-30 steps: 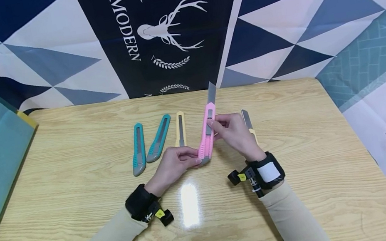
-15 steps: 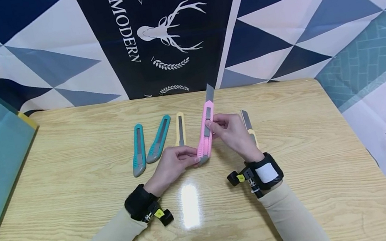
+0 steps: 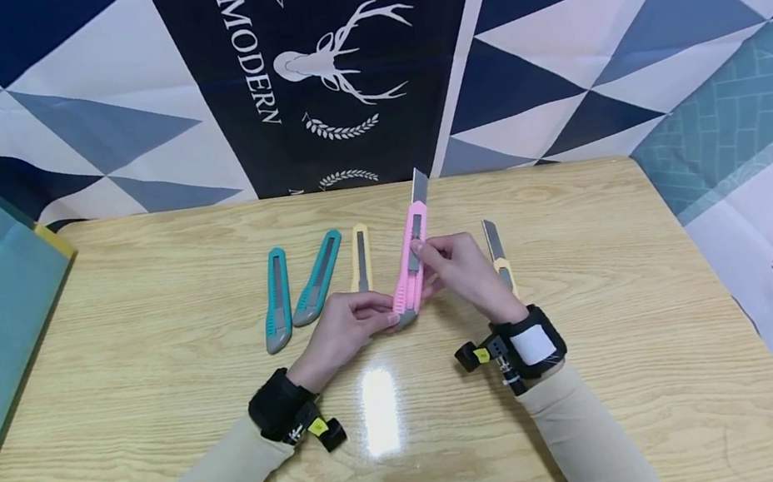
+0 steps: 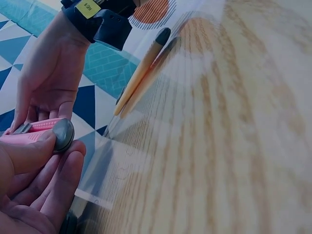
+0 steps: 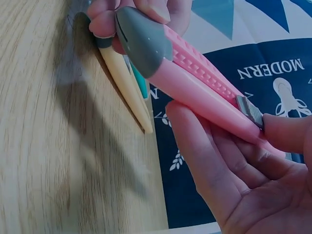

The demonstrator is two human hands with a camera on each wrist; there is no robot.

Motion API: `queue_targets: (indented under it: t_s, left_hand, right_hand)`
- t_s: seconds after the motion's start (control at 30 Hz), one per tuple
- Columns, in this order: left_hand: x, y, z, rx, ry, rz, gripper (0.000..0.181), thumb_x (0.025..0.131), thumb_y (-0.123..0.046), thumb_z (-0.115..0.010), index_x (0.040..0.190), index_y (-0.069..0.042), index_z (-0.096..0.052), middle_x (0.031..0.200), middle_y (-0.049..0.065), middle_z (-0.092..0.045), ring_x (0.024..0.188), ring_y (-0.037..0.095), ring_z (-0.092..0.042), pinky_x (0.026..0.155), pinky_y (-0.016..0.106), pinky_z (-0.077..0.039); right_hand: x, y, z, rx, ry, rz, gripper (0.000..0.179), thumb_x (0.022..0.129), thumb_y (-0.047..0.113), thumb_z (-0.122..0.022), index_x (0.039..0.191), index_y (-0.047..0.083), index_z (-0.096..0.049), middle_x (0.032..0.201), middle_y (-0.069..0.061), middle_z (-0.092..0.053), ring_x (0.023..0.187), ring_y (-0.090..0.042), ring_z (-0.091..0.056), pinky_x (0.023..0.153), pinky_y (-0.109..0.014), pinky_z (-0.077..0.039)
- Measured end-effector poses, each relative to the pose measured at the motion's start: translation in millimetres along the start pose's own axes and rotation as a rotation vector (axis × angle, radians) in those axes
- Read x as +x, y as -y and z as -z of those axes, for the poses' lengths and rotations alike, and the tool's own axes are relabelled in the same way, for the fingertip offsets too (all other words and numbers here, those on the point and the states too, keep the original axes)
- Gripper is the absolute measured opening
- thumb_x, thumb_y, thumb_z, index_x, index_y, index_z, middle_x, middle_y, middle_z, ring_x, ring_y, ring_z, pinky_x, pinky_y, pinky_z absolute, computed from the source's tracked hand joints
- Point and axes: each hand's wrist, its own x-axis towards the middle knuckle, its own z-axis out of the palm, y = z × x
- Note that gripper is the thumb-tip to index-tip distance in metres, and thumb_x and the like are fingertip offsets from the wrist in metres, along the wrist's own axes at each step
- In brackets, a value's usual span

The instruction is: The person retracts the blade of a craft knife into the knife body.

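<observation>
Head view shows a pink plastic utility knife (image 3: pixel 407 281), grey metal blade (image 3: pixel 419 186) out, above the pale wood-grain worktop (image 3: pixel 175 342) between two yellow plastic knives (image 3: pixel 360 255), fingers of the left hand (image 3: pixel 342 332) pinching its grey end cap (image 5: pixel 142 43), fingers of the right hand (image 3: pixel 469 272) grasping its body.

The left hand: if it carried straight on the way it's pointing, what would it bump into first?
Past the pink cutter it grips, the left hand would likely meet the right hand first, though depth is unclear.
</observation>
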Motion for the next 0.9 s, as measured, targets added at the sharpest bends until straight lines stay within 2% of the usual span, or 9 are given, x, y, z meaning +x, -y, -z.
queue_targets:
  t_s: [0.1,0.23,0.3,0.43,0.57,0.67,0.9]
  left_hand:
    - [-0.4,-0.6,-0.5,-0.003,0.002,0.004,0.016,0.082,-0.003,-0.069,0.099,-0.003,-0.069,0.084,0.01,-0.071,0.073,0.018,-0.066,0.067,0.03,-0.058]
    - [-0.4,-1.0,-0.8,-0.01,0.003,0.002,0.016,0.082,-0.002,-0.068,0.099,-0.002,-0.069,0.083,0.01,-0.07,0.072,0.019,-0.066,0.066,0.03,-0.058]
    - [-0.2,-1.1,-0.9,-0.011,0.003,0.002,0.016,0.082,-0.003,-0.068,0.099,-0.001,-0.069,0.083,0.01,-0.07,0.072,0.019,-0.066,0.066,0.03,-0.058]
    - [-0.2,-1.0,-0.4,-0.008,0.012,-0.004,0.017,0.083,-0.004,-0.069,0.099,0.0,-0.069,0.085,0.013,-0.07,0.073,0.02,-0.066,0.069,0.035,-0.058]
    - [0.0,-0.4,0.5,-0.014,0.019,-0.009,0.018,0.083,-0.004,-0.068,0.1,0.001,-0.068,0.086,0.015,-0.07,0.074,0.021,-0.066,0.071,0.038,-0.058]
    - [0.2,0.3,1.2,-0.012,0.013,-0.011,0.018,0.083,-0.004,-0.068,0.1,0.0,-0.068,0.086,0.014,-0.07,0.074,0.02,-0.066,0.07,0.035,-0.058]
    - [0.0,0.0,1.9,0.003,-0.006,-0.02,0.017,0.082,-0.003,-0.069,0.099,-0.002,-0.069,0.085,0.01,-0.071,0.074,0.017,-0.066,0.067,0.03,-0.058]
  right_hand:
    - [-5.5,13,-2,-0.029,-0.014,0.018,0.03,0.098,0.014,-0.048,0.091,-0.011,-0.064,0.078,-0.027,-0.064,0.063,-0.036,-0.063,0.063,-0.05,-0.057]
    - [-11.7,27,-5,-0.076,-0.037,0.033,0.028,0.098,0.009,-0.047,0.092,-0.013,-0.063,0.078,-0.028,-0.064,0.064,-0.037,-0.063,0.063,-0.046,-0.057]
    - [-12.4,28,-5,-0.091,-0.042,0.036,0.027,0.097,0.008,-0.047,0.093,-0.013,-0.063,0.078,-0.028,-0.064,0.065,-0.036,-0.063,0.061,-0.04,-0.058]
    - [-6.7,14,-3,-0.085,-0.043,0.033,0.026,0.097,0.009,-0.048,0.093,-0.01,-0.064,0.077,-0.026,-0.064,0.065,-0.033,-0.064,0.057,-0.028,-0.058]
    - [-0.4,-1,-2,-0.068,-0.033,0.033,0.021,0.095,0.01,-0.053,0.096,-0.006,-0.065,0.08,-0.021,-0.066,0.065,-0.026,-0.064,0.061,-0.036,-0.059]
    - [1.0,-6,-3,-0.069,-0.034,0.047,0.019,0.094,0.01,-0.055,0.098,-0.005,-0.065,0.08,-0.018,-0.066,0.065,-0.023,-0.064,0.064,-0.045,-0.057]
    - [2.4,-7,-5,-0.074,-0.051,0.047,0.02,0.095,0.013,-0.054,0.096,-0.004,-0.065,0.077,-0.017,-0.065,0.065,-0.022,-0.064,0.064,-0.045,-0.058]
